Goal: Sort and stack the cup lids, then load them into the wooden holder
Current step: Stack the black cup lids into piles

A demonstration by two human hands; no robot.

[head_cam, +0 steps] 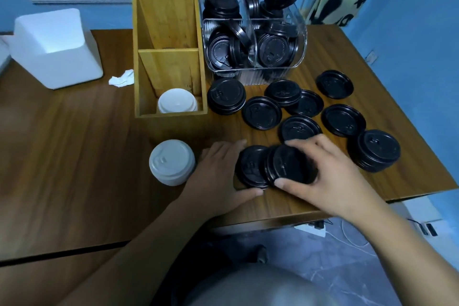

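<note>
My left hand point(218, 171) grips a stack of black lids point(250, 169) lying near the table's front edge, thumb under and fingers over it. Beside it my right hand point(330, 174) holds a second bunch of black lids point(289, 167), tilted on edge against the first stack. Several loose black lids point(262, 113) and small stacks point(375, 150) lie on the table further back and right. The wooden holder point(171, 117) stands at centre with a white lid stack point(177, 103) in its front compartment. Another white lid stack point(172, 161) stands left of my left hand.
A clear plastic bin point(295, 32) full of black lids stands behind the loose lids. At the left sit a white foam box point(57, 47) and a crumpled tissue point(121, 78). The table's right edge point(422, 196) runs close behind my right hand.
</note>
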